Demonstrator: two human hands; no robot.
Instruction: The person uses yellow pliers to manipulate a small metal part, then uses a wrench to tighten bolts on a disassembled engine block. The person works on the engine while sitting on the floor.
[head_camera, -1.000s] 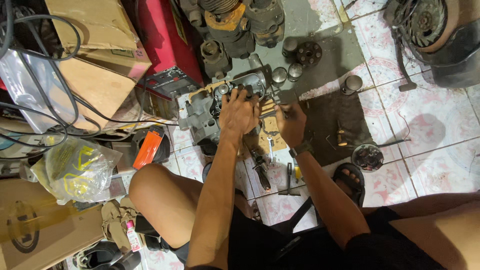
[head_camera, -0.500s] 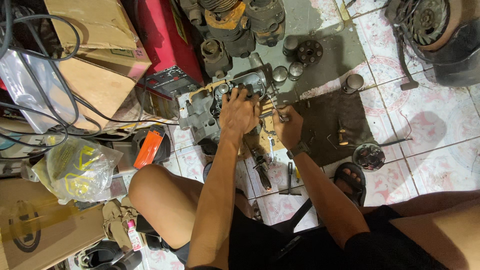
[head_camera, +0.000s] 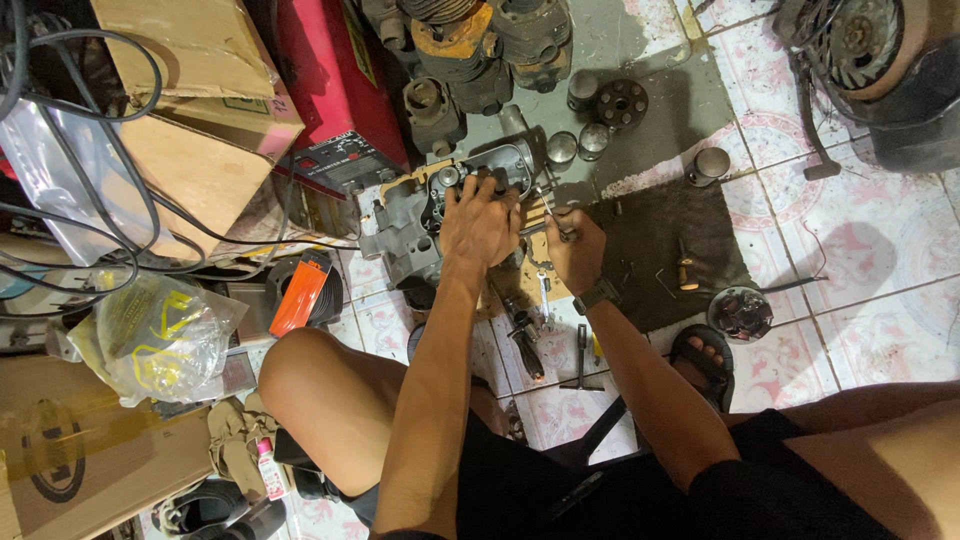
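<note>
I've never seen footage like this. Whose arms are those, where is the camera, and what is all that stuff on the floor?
There is no machine: the camera sits on a person's head and looks down at their own arms and knees. The left hand presses on a grey metal engine part on the tiled floor. The right hand, wearing a wristwatch, grips a thin metal tool against that part. Around them lie a red machine, cardboard boxes, a dark mat, hand tools and a plastic bag.
</note>
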